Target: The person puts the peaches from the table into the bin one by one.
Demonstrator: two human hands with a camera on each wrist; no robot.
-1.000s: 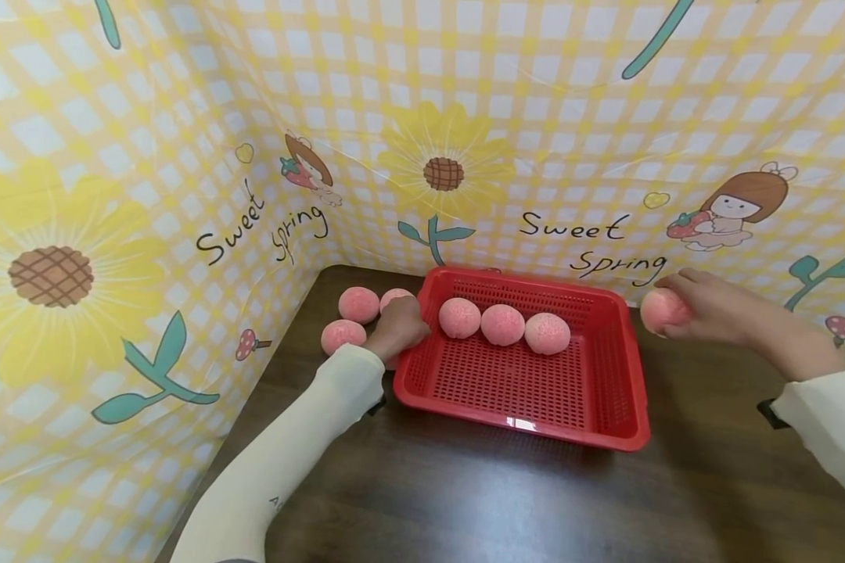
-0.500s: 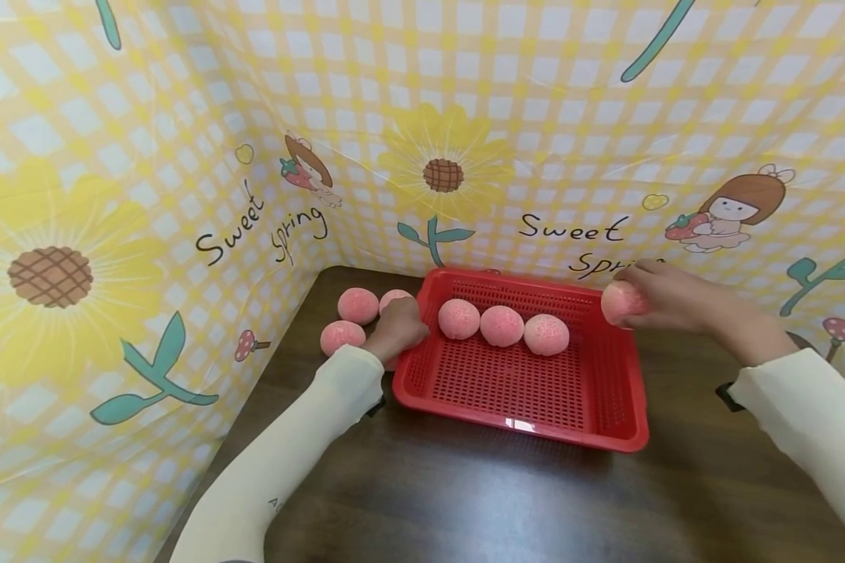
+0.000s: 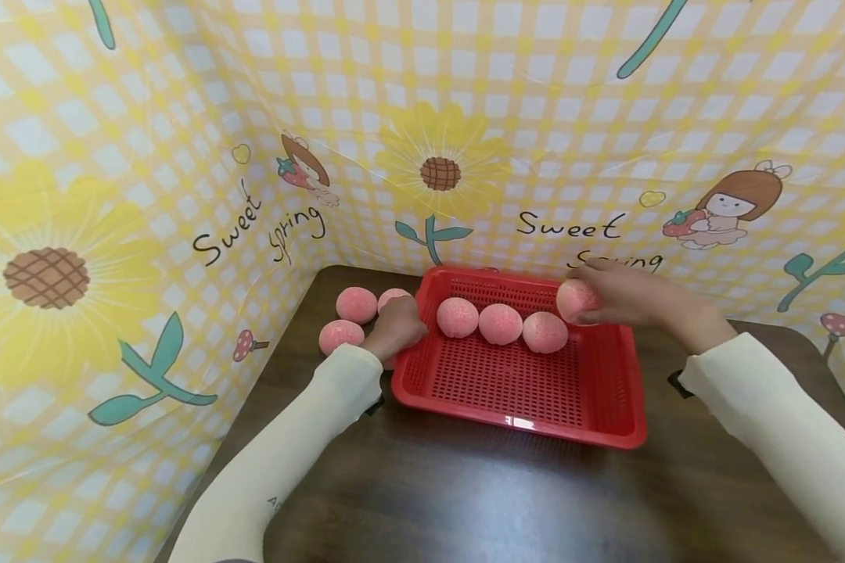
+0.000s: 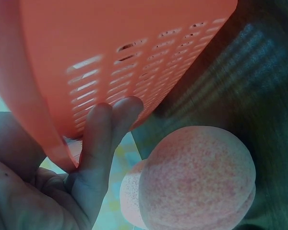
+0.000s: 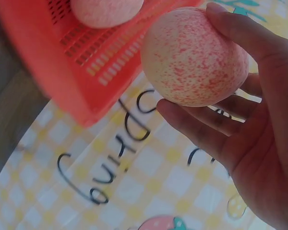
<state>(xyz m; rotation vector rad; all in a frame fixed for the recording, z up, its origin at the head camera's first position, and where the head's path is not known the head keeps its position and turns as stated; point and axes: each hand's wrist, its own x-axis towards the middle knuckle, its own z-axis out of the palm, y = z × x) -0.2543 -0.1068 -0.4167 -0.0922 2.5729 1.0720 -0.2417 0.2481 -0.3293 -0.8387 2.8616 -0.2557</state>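
Observation:
A red perforated plastic basket [image 3: 514, 426] stands on the dark table, with three pink peaches in a row inside, the middle one [image 3: 500, 324] among them. My left hand [image 3: 397, 327] grips the basket's left rim; in the left wrist view its fingers [image 4: 98, 139] lie along the outer wall and the thumb side is over the rim. My right hand [image 3: 616, 293] holds another peach [image 5: 197, 57] between thumb and fingers. That peach is above the basket's back right corner, right of the row.
Several peaches lie on the table left of the basket, one [image 3: 357, 305] at the back and one [image 3: 341, 336] nearer; another is partly hidden by my left hand. A yellow checked cloth [image 3: 352, 117] hangs behind and at the left. Brown table surface [image 3: 429, 493] lies in front.
My right hand has carried its peach leftward, from beyond the basket's right side to over its back right corner. The left hand has stayed on the rim.

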